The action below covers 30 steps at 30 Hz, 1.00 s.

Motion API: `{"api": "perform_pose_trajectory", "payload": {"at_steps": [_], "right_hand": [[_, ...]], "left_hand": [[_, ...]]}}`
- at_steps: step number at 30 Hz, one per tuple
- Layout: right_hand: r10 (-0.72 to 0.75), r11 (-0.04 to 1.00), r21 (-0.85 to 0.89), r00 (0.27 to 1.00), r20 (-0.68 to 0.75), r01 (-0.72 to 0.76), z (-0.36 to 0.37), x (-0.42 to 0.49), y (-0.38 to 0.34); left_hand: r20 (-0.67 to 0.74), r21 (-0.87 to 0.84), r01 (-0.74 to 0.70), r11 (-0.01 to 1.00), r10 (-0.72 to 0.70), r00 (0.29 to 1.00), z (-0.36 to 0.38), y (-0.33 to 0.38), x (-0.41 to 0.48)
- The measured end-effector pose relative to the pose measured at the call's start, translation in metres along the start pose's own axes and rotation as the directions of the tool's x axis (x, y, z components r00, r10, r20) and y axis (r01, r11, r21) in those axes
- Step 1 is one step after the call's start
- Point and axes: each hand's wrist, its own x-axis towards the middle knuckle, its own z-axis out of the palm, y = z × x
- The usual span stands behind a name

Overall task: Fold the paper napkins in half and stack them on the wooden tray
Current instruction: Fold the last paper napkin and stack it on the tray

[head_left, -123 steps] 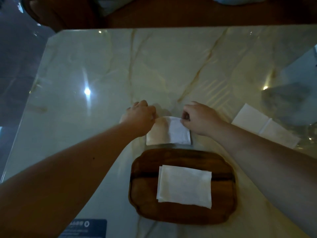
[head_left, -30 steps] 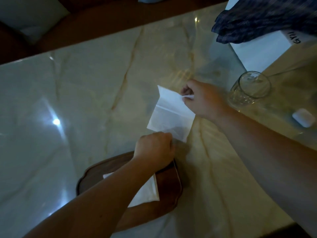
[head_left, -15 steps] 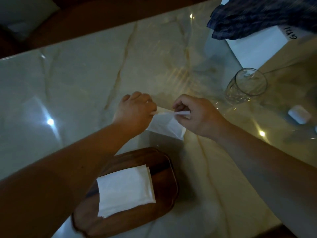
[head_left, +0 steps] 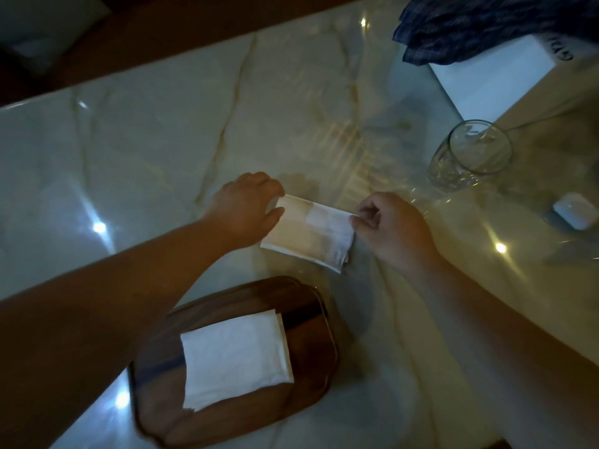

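Note:
A white paper napkin (head_left: 309, 234) lies folded in half on the marble table, just beyond the tray. My left hand (head_left: 248, 205) rests on its far left corner, thumb and fingers at the edge. My right hand (head_left: 393, 226) pinches its far right corner between thumb and forefinger. The dark wooden tray (head_left: 311, 325) sits nearer to me, partly under my left forearm. On it lie folded white napkins (head_left: 235, 354), one on top of another, with edges slightly offset.
An empty clear glass (head_left: 470, 155) stands to the right of my hands. Beyond it a white box (head_left: 492, 77) carries a dark blue cloth (head_left: 479, 22). A small white case (head_left: 575, 210) lies at the right edge. The table's far edge (head_left: 162, 64) meets dark wood.
The napkin was held up between both hands half a second ago; now it lies flat on the table, folded in half, both hands still at its far corners.

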Motion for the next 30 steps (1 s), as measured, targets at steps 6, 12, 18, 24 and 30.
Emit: {"api": "perform_pose_trajectory", "payload": {"at_steps": [6,12,18,24,30], "right_hand": [[0.087,0.982,-0.181,0.988,0.127,-0.063,0.006,0.017,-0.005],[0.048,0.998,0.037,0.995,0.086,-0.051,0.004,0.011,-0.007],[0.090,0.832,0.544,0.994,0.067,-0.112,-0.008,-0.007,-0.025],[0.061,0.706,0.698,0.993,0.104,-0.117,-0.004,-0.032,-0.064],[0.004,0.789,0.600,0.977,0.212,-0.133,0.020,-0.068,-0.089]], "left_hand": [[0.089,0.059,0.094,0.994,-0.099,0.991,0.009,0.013,0.026],[0.053,-0.059,0.115,0.992,-0.112,0.992,0.003,0.020,0.025],[0.117,-0.739,0.306,0.600,-0.334,0.935,-0.019,0.024,-0.021],[0.221,-0.928,0.329,0.173,-0.456,0.862,-0.034,0.027,-0.083],[0.230,-0.913,0.382,0.143,-0.592,0.772,-0.024,0.010,-0.146]]}}
